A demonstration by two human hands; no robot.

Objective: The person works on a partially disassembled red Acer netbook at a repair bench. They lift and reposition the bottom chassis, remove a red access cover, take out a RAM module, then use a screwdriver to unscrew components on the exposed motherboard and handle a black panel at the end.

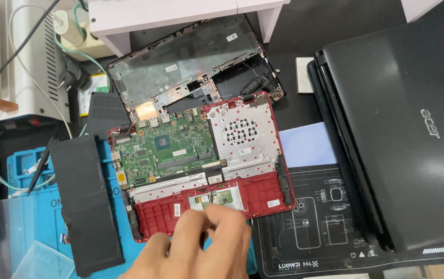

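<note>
Nearest the camera, one hand (196, 248) comes in from the bottom edge, its fingertips (217, 214) pinched narrowly together over the small green touchpad board (222, 197) in the red laptop base (263, 194); the grip seems closed on something tiny there, but what it holds cannot be made out, nor can I tell which hand it is. That opened red base lies in the middle of the bench, with a green motherboard (162, 150) in its upper left and a perforated silver metal plate (242, 137) in its upper right. Just beside it on the left, a flat black battery pack (87, 201) rests on a blue work mat (25, 165). Behind the red base lies a removed black bottom cover (186, 57). On the right, well apart from the hand, sits a stack of closed black laptops (403, 129), partly covering a black repair mat (310, 232) with printed white outlines.
</note>
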